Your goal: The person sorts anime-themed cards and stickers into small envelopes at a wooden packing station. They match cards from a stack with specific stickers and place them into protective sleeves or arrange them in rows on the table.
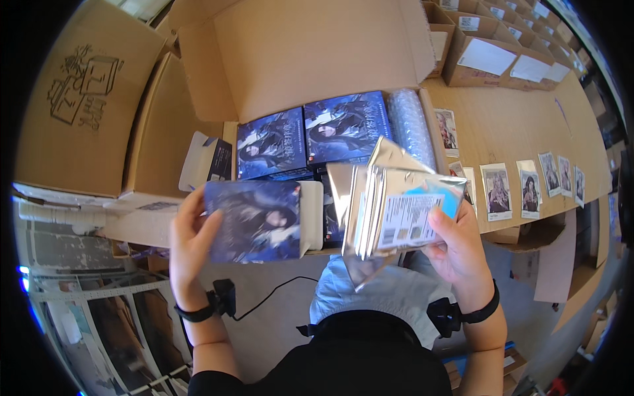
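Observation:
My left hand (193, 232) grips a dark blue illustrated card box (254, 221) by its left side; its white end flap (312, 214) stands open on the right. In my right hand (459, 241) is a loosely fanned stack of shiny gold foil packets (389, 198), thumb on top over a white printed label and a blue patch. Both hands are above the near edge of an open cardboard carton (310, 53). Inside it lie more blue illustrated boxes (347, 125), with a roll of bubble wrap (411, 129) along the right wall. The stack hides part of the carton.
Large brown cartons (82, 99) stand at the left. Several illustrated cards (498, 191) lie on the wooden table (528, 125) at right, with cardboard bins (485, 56) behind them. An opened small box (206, 162) sits left of the carton. A black cable (271, 290) crosses the floor.

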Tool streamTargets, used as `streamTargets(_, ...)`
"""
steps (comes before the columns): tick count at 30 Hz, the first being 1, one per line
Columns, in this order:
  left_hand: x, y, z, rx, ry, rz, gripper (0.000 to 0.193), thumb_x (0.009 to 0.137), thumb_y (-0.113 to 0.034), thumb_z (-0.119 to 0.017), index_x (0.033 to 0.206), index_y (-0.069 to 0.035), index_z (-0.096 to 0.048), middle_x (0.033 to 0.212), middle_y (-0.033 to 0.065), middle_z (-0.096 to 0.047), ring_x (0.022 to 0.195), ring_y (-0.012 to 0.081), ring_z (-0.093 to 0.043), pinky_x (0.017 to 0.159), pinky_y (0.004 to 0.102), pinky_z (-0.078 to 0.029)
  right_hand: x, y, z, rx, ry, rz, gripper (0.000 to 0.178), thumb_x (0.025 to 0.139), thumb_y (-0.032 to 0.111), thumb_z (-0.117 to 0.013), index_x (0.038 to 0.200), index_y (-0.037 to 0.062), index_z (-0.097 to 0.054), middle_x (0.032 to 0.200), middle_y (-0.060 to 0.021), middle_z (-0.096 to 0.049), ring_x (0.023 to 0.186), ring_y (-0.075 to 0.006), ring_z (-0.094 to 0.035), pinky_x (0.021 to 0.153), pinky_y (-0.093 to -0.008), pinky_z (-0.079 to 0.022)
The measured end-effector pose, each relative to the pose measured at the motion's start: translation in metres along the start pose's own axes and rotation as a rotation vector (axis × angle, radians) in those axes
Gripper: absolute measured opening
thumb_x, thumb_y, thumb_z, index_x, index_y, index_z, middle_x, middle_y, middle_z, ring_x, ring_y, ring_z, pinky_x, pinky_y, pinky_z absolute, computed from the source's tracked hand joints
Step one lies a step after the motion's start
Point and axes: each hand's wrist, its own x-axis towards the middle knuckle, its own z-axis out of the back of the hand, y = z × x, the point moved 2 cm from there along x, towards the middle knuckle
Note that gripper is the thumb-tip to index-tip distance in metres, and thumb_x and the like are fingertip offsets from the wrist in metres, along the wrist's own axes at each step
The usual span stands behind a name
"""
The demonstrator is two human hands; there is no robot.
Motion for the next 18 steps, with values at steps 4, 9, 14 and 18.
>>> streamTargets(4, 0.012, 0.008, -0.021, 0.411, -0.012, 0.017, 0.042, 0.081, -0.011, -0.056, 0.118, 0.006, -0.044, 0.087, 0.0171, -0.061, 0.070, 0.0155, -0.060, 0.065, 0.0255, -0.047, 0.024, -0.013, -0.011, -0.033, -0.100, 0.063, 0.027, 0.084, 0.013, -0.058, 0.107, 0.0030, -0.049, 0.087, -0.0025, -0.059, 0.065, -0.0025, -0.053, 0.040, -0.0146, -0.034)
streamTargets(9, 0.012, 0.001, -0.033, 1.057, -0.196, -0.244, 0.044, 0.077, -0.029, -0.060, 0.111, -0.003, -0.052, 0.088, 0.0151, -0.056, 0.071, 0.0349, -0.058, 0.060, 0.0374, -0.047, 0.041, -0.027, -0.020, -0.099, -0.086, 0.016, 0.024, 0.082, 0.015, -0.061, 0.101, 0.0026, -0.052, 0.086, -0.0037, -0.059, 0.065, -0.0055, -0.053, 0.041, -0.0172, -0.035)
streamTargets(14, 0.013, 0.002, -0.036, 0.943, -0.165, -0.191, 0.042, 0.077, -0.026, -0.061, 0.111, -0.004, -0.050, 0.090, 0.0148, -0.053, 0.074, 0.0344, -0.057, 0.064, 0.0397, -0.047, 0.048, -0.028, -0.025, -0.172, -0.093, 0.020, 0.024, 0.083, 0.016, -0.059, 0.103, 0.0038, -0.050, 0.087, -0.0042, -0.059, 0.066, -0.0061, -0.055, 0.041, -0.0174, -0.037)
streamTargets(18, 0.012, 0.008, -0.033, 0.770, -0.149, -0.252, 0.041, 0.075, -0.022, -0.063, 0.110, -0.004, -0.050, 0.088, 0.0155, -0.051, 0.080, 0.0355, -0.055, 0.065, 0.0388, -0.045, 0.053, -0.035, -0.035, -0.210, -0.039, -0.015, 0.024, 0.084, 0.016, -0.059, 0.102, 0.0040, -0.051, 0.086, -0.0050, -0.059, 0.066, -0.0084, -0.056, 0.042, -0.0198, -0.040)
